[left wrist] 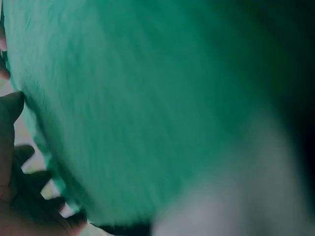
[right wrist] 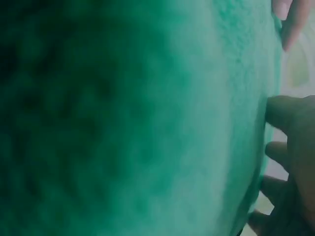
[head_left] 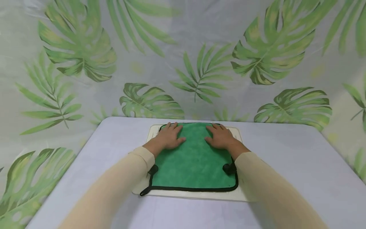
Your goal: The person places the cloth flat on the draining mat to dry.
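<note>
A green cloth (head_left: 197, 162) with black edging lies spread flat, a small black loop at its near left corner. It covers most of a pale board (head_left: 186, 194), whose rim shows around it. My left hand (head_left: 168, 136) rests on the cloth's far left part, fingers spread. Opposite it, my right hand (head_left: 220, 136) rests on the far right part with fingers extended. The left wrist view shows the fingertips touching the green pile (left wrist: 113, 108). In the right wrist view, fingers (right wrist: 280, 109) touch the cloth too. Neither hand grips anything.
Beneath the board is a table with a white cover (head_left: 288, 149). A leaf-patterned curtain (head_left: 200, 73) hangs behind and at the sides. Dark wrist-worn pieces (head_left: 229, 168) sit under both forearms, above the cloth.
</note>
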`<state>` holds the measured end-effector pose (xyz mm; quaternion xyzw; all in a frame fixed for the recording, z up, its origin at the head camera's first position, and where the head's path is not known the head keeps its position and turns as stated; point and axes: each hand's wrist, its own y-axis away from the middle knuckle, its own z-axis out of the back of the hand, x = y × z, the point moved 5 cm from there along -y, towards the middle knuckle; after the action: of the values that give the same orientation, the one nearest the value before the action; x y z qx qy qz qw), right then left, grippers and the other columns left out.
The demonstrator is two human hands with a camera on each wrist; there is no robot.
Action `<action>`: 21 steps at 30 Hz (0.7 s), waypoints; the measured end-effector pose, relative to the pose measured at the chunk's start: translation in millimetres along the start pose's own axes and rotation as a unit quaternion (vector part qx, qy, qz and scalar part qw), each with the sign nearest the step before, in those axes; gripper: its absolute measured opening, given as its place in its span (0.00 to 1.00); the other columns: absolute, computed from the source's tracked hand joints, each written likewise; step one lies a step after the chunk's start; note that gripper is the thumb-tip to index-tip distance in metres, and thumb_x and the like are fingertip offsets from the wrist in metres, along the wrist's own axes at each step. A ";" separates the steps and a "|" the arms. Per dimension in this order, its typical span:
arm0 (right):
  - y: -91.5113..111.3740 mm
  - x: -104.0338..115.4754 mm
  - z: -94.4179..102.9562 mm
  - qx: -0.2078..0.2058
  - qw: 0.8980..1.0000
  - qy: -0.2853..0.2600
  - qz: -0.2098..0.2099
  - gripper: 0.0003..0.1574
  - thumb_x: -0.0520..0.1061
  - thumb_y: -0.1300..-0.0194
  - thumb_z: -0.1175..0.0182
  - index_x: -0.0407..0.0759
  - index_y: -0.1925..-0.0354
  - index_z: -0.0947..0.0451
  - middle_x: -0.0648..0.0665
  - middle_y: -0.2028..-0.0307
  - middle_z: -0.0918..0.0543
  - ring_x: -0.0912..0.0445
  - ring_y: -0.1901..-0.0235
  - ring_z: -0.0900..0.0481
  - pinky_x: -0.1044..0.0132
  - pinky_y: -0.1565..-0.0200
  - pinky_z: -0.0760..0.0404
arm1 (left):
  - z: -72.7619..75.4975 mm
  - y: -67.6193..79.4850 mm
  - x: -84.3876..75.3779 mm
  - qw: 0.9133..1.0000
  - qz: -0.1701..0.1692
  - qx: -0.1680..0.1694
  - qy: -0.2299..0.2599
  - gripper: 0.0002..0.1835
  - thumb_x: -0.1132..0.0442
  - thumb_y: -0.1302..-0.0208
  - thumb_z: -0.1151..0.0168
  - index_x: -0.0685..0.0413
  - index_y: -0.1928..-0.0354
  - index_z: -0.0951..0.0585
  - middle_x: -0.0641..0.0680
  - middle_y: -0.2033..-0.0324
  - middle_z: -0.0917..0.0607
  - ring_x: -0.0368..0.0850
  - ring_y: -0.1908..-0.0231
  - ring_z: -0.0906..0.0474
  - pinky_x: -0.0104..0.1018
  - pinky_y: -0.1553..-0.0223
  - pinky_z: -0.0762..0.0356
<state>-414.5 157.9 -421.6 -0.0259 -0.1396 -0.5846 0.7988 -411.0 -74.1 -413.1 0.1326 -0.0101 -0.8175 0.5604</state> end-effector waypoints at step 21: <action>72.3 5.8 -7.0 0.128 0.991 0.040 0.023 0.52 0.68 0.23 0.52 0.41 0.18 0.56 0.29 0.19 0.57 0.27 0.22 0.60 0.25 0.27 0.56 | -36.9 29.3 34.1 0.992 0.084 0.095 -0.004 0.49 0.25 0.28 0.64 0.42 0.18 0.65 0.52 0.18 0.70 0.56 0.18 0.72 0.67 0.22 0.68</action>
<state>-343.5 173.8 -418.1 0.0962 -0.1806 -0.5439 0.8138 -387.3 -111.5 -450.8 0.1809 -0.1014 -0.7630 0.6122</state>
